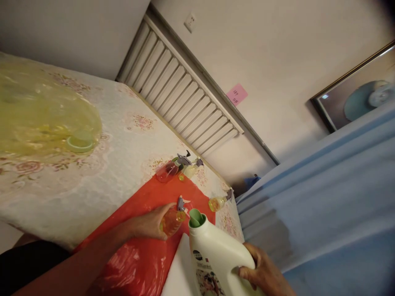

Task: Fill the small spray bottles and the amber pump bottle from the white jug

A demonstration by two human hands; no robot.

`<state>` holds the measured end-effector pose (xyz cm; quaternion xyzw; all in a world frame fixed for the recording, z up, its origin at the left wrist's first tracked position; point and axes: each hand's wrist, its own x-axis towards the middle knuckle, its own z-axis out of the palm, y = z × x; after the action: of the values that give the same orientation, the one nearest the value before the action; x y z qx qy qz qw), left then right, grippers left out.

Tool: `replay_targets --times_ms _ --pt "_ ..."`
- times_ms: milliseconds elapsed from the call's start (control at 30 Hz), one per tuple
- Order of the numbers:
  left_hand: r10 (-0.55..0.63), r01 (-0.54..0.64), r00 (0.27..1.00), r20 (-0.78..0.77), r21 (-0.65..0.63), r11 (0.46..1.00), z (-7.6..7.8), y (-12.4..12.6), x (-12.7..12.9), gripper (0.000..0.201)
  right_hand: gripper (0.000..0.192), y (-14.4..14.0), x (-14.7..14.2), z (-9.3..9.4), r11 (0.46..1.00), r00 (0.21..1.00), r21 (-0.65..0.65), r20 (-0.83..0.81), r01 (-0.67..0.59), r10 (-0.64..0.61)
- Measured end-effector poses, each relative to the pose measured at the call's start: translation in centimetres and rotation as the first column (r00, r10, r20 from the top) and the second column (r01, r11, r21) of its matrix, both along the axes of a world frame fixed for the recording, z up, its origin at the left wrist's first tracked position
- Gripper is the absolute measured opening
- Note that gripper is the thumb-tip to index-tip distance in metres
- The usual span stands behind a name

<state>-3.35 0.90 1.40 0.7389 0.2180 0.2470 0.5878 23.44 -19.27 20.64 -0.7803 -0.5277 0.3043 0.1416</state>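
Observation:
My left hand (152,222) is wrapped round a small clear spray bottle (173,222) of orange-yellow liquid with a grey trigger head, over the red plastic sheet (145,201). By its handle, my right hand (265,271) grips a large cream jug (219,242) with a printed label. The jug leans toward the spray bottle, and its uncapped mouth shows a green spout (196,218) inside. Mouth and trigger head are close together; I cannot tell whether they touch. Whether any liquid flows does not show.
Beyond the sheet are a spray bottle with pink liquid (166,172), a pale yellow one (189,170) and another yellow one (217,203). A yellow plastic bag (46,111) with a green cap (79,144) lies on the floral tablecloth (123,139). Radiator (185,90) behind; blue curtain (324,205) at right.

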Motion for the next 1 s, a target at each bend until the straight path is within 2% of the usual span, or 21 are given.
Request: replay_targets --times_ms 100,200,400,600,833,1000 --pt "-0.04 0.044 0.997 0.058 -0.069 0.997 0.2 0.3 0.3 0.092 0.075 -0.2 -0.1 0.2 1.0 1.0 -0.004 -0.001 -0.002 0.002" --pt "-0.077 0.09 0.992 0.104 -0.13 0.987 0.5 0.7 0.6 0.082 0.075 -0.3 -0.4 0.7 1.0 1.0 -0.015 -0.01 -0.021 0.021" --pt "-0.093 0.135 0.957 0.277 -0.139 0.981 1.0 1.5 1.2 0.059 0.07 -0.4 -1.0 1.6 0.995 0.985 0.018 -0.139 -0.101 0.103" --pt "-0.106 0.146 0.962 0.253 -0.143 0.979 1.2 1.3 1.6 0.046 0.06 -0.5 -1.3 1.9 0.99 0.961 0.031 -0.236 -0.138 0.142" --pt "-0.084 0.121 0.971 0.224 -0.155 0.981 0.9 1.1 1.8 0.04 0.054 -0.4 -1.2 2.2 0.992 0.958 0.014 -0.257 -0.128 0.128" --pt "-0.083 0.112 0.978 0.193 -0.145 0.983 1.4 1.1 1.6 0.039 0.055 -0.4 -1.0 2.4 0.991 0.963 0.005 -0.236 -0.131 0.128"
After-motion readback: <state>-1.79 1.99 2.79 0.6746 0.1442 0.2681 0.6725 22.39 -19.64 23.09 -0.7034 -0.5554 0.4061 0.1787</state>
